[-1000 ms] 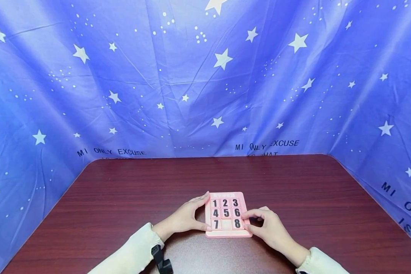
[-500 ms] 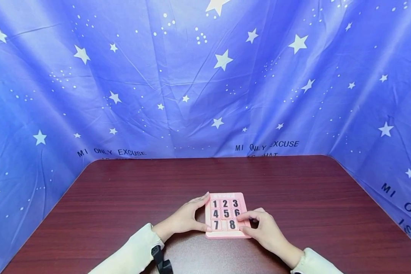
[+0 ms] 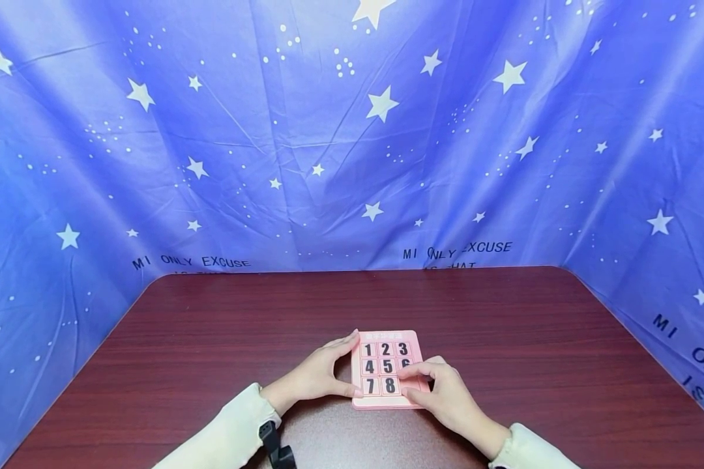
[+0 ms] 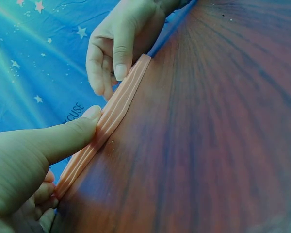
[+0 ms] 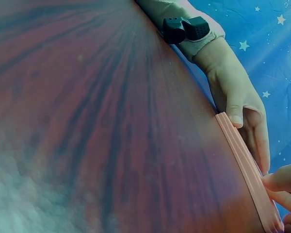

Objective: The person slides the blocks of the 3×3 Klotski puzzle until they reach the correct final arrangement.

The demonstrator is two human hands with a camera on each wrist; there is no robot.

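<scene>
A pink number slide puzzle point(image 3: 381, 403) lies on the table, its tiles reading 1 to 8 in rows. My left hand point(image 3: 313, 370) grips its left side, fingertips at the top corner and thumb near the bottom corner. In the left wrist view that thumb point(image 4: 70, 133) presses the puzzle's side edge. My right hand point(image 3: 446, 391) reaches over the puzzle's right side. Its index finger and thumb touch the board beside the 8 tile point(image 3: 390, 386), which sits next to the 7 tile point(image 3: 371, 386). The right fingers cover the bottom right spot and part of the 6 tile point(image 3: 405, 365).
The puzzle lies toward the front of a dark red wood-grain table point(image 3: 223, 319). Behind and at both sides hangs a blue star-printed cloth point(image 3: 305, 130). A black wrist device point(image 3: 277, 446) sits at my left sleeve.
The 8 tile has slid left from the bottom right spot to the bottom middle one. My right hand has moved left along with it; my left hand has stayed in place.
</scene>
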